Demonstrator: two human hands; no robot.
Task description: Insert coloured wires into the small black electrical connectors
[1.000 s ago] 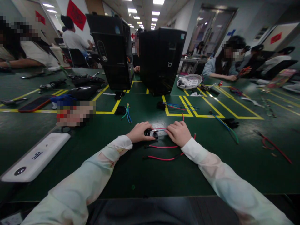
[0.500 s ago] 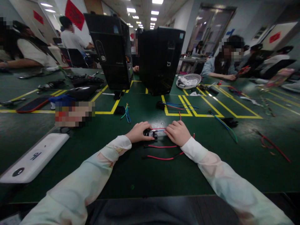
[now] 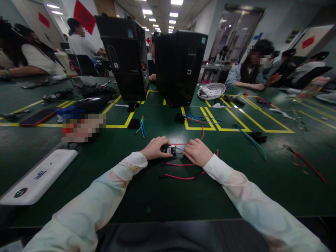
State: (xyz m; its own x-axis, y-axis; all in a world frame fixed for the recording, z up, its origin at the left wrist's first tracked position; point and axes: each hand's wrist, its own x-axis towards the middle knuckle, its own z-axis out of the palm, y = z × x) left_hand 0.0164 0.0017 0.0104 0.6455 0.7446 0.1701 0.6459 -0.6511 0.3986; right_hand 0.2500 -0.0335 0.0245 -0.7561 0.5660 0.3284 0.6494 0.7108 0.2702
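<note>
Between the thumb and fingers of my left hand (image 3: 155,148) is a small black open housing (image 3: 172,150), held just above or on the green table. A red wire (image 3: 180,144) and a blue wire (image 3: 180,149) run from it toward my right hand (image 3: 198,152). My right fingers are pinched on the blue wire, while the red one passes behind them and its far end (image 3: 202,133) curves up beyond the hand. Below the hands two more red wires lie on the table, an upper one (image 3: 181,164) and a lower one (image 3: 180,177).
Two black computer towers (image 3: 126,59) (image 3: 181,66) stand at the back. Blue and green wires (image 3: 143,127) lie ahead, more wires (image 3: 252,141) to the right. A white power bank-like slab (image 3: 39,176) is at left, a white basket (image 3: 211,91) behind. Other people sit around.
My right hand has shifted slightly down and to the left, and more of the red wire's far end shows behind it. My left hand keeps its hold on the black housing.
</note>
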